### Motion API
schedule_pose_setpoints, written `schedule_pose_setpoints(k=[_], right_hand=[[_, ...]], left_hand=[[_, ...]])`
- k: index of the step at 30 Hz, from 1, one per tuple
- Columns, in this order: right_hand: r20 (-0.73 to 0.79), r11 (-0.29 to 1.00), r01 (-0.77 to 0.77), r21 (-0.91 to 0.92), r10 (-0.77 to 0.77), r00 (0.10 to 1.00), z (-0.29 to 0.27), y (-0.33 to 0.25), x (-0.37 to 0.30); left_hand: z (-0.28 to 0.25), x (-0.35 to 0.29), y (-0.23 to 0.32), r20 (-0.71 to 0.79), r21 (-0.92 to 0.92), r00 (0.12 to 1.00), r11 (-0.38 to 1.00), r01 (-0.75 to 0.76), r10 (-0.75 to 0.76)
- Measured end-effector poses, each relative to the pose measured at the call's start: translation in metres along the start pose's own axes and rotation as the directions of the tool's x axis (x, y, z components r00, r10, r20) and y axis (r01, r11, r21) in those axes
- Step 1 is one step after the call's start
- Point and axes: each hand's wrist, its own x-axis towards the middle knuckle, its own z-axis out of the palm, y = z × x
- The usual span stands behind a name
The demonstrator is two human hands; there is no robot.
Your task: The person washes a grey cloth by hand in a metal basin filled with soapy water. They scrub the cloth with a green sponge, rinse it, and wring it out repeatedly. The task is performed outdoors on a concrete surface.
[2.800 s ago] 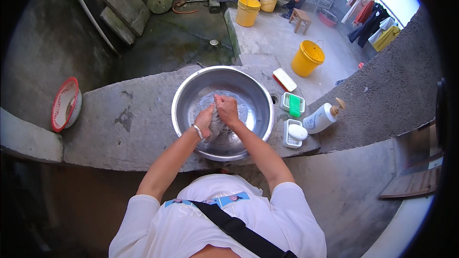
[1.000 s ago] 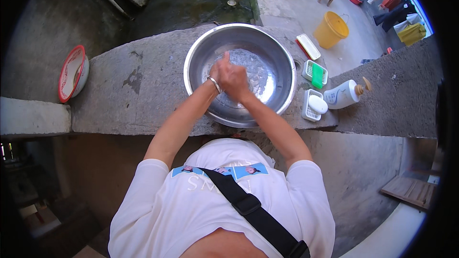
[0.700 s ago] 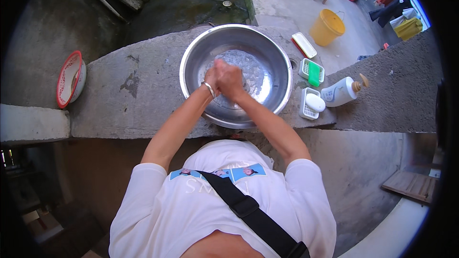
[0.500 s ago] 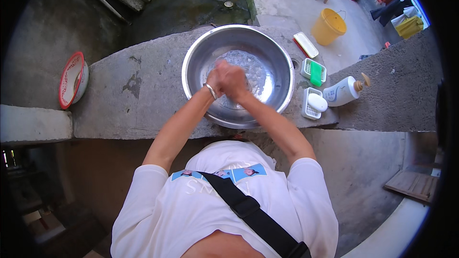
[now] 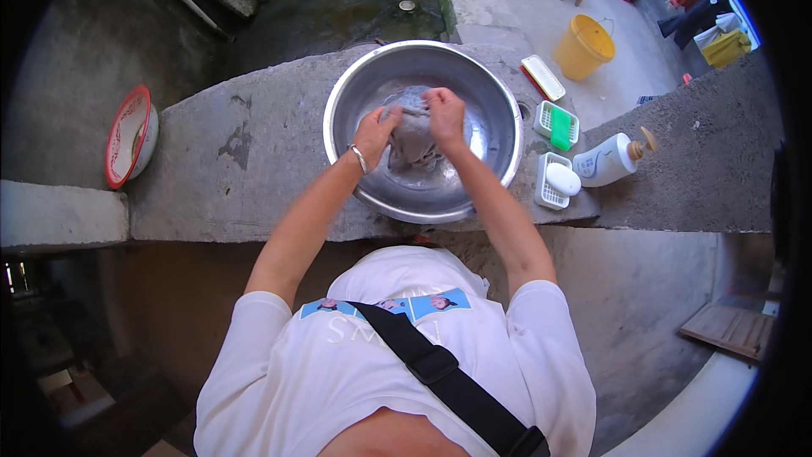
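Note:
A wet grey cloth (image 5: 413, 137) hangs between my two hands inside a wide metal basin (image 5: 338, 171). My left hand (image 5: 373, 134), with a silver bangle at its wrist, pinches the cloth's upper left edge. At the upper right edge, the fingers of my right hand (image 5: 446, 116) are closed on the same cloth. Its lower part droops toward the basin's bottom, where some water glints. Exactly how far the cloth touches the bottom cannot be made out.
Right of the basin on the concrete ledge (image 5: 279, 131) stand a brush (image 5: 543, 78), a green soap bar (image 5: 560, 129), a white soap bar (image 5: 562, 179) in a dish and a pump bottle (image 5: 605, 162). A red-rimmed enamel basin (image 5: 128, 137) leans at the left. Beyond is a yellow bucket (image 5: 584, 47).
My hands were clasped together low in the basin; now they are apart and raised, with the grey cloth opened out and visible between them.

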Motion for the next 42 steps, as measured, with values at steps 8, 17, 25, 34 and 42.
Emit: schedule_pose_setpoints(k=[8,17,25,34,42], right_hand=[[0.198,0.761,0.424,-0.492,-0.376,0.905,0.020,-0.034,-0.024],[0.208,0.937,0.035,-0.349,0.041,0.977,0.014,-0.034,-0.020],[0.318,0.992,-0.110,0.060,0.086,0.944,-0.020,-0.040,-0.004],[0.187,0.902,0.380,-0.205,-0.345,0.920,0.035,-0.062,-0.042],[0.194,0.835,0.508,-0.209,-0.474,0.859,0.041,-0.066,-0.035]], left_hand=[[0.030,-0.009,0.009,-0.019,-0.322,0.969,0.919,0.228,-0.247],[0.025,-0.007,0.011,-0.026,-0.324,0.979,0.929,0.181,-0.200],[-0.009,-0.002,0.024,0.016,0.451,0.995,0.888,-0.093,0.096],[0.011,0.010,-0.019,0.020,-0.491,0.983,0.855,0.168,-0.182],[-0.062,0.060,-0.066,0.487,-0.533,0.870,0.813,0.234,0.069]])
